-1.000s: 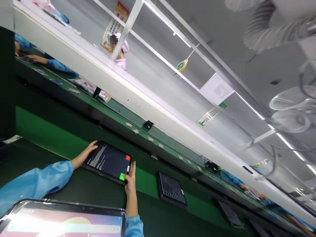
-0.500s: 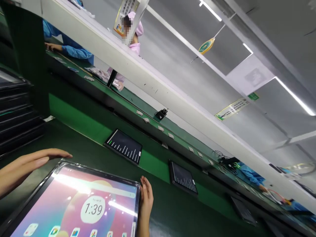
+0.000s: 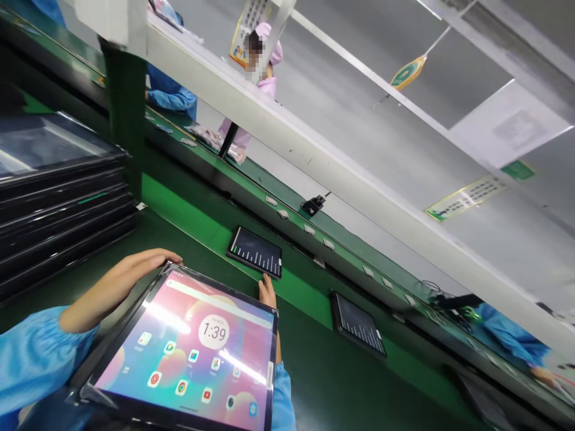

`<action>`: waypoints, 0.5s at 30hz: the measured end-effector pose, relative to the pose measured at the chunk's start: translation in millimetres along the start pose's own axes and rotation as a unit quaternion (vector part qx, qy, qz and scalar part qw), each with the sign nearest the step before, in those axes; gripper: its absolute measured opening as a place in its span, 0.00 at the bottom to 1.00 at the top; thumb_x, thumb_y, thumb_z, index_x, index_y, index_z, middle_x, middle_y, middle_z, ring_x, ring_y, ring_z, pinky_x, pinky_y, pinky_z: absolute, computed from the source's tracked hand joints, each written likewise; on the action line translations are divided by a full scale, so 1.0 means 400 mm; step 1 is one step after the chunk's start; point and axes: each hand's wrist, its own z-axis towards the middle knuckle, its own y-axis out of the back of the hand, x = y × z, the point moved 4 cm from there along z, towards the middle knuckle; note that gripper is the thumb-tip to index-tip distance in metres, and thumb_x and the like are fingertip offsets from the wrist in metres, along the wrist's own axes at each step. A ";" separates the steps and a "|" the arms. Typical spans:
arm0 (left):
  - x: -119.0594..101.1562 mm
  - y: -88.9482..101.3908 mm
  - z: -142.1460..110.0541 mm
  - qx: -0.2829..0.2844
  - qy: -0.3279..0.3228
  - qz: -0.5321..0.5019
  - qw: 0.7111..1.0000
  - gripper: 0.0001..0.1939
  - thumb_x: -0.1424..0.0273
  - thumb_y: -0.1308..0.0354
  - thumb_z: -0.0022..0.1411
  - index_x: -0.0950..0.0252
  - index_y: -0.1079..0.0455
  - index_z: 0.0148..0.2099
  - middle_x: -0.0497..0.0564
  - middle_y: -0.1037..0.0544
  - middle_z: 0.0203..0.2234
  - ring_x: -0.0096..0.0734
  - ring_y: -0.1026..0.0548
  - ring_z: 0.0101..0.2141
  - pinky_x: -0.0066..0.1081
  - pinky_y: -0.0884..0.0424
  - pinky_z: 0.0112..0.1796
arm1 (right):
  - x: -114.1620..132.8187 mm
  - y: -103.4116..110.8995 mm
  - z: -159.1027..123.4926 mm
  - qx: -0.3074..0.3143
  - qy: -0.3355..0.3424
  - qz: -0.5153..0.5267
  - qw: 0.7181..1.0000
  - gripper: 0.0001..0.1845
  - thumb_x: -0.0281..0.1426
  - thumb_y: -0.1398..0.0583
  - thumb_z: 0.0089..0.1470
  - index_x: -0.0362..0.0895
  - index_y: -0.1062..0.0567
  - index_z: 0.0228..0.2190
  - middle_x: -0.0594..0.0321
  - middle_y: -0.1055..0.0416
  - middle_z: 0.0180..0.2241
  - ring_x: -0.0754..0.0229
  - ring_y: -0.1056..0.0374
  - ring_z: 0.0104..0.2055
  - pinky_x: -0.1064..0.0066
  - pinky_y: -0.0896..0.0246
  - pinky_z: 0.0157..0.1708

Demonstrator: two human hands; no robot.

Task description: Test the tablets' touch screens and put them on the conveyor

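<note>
A large tablet [image 3: 179, 323] in clear wrapping lies tilted in front of me. Its lit home screen shows app icons and a round clock reading 1:39. My left hand [image 3: 121, 281] grips the upper left edge, fingers laid along the side. Against the right edge is my right hand [image 3: 268, 293], mostly hidden behind the tablet with its fingertips showing above the corner. Just beyond the right fingertips, a smaller dark tablet [image 3: 256, 252] with lines of text and one green mark leans on the green ledge.
A tall stack of dark tablets [image 3: 58, 203] stands at the left. Another dark tablet [image 3: 358, 324] leans against the ledge further right. Small white pieces [image 3: 309, 230] and a black charger plug [image 3: 313, 205] lie on the raised shelf. Co-workers in blue sleeves [image 3: 507, 335] sit beyond.
Both hands have let go of the dark tablet, which now leans on the ledge, and hold the large lit tablet at its sides. The view has swung left, showing the stack.
</note>
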 end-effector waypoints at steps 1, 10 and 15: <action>-0.009 -0.004 0.006 0.005 0.000 0.013 1.000 0.25 0.43 0.45 0.58 0.55 0.20 0.41 0.52 0.19 0.44 0.57 0.27 0.51 0.48 0.34 0.58 | 0.007 0.002 -0.018 0.003 -0.012 0.002 1.000 0.24 0.44 0.31 0.42 0.47 0.20 0.40 0.56 0.25 0.52 0.48 0.38 0.64 0.49 0.49 0.64; -0.036 0.024 -0.157 0.098 -0.042 0.059 0.993 0.46 0.57 0.30 0.48 0.42 0.43 0.68 0.40 0.40 0.66 0.58 0.43 0.65 0.47 0.41 0.63 | 0.169 0.077 -0.389 -0.024 -0.037 0.038 0.998 0.25 0.50 0.39 0.54 0.51 0.23 0.50 0.55 0.30 0.58 0.43 0.36 0.62 0.47 0.45 0.63; -0.017 0.040 -0.208 0.105 -0.030 0.119 0.987 0.50 0.59 0.28 0.46 0.38 0.47 0.68 0.35 0.47 0.68 0.60 0.50 0.67 0.53 0.50 0.64 | 0.209 0.089 -0.493 -0.035 -0.037 0.036 0.998 0.28 0.52 0.41 0.55 0.56 0.26 0.54 0.60 0.41 0.66 0.44 0.48 0.69 0.45 0.49 0.65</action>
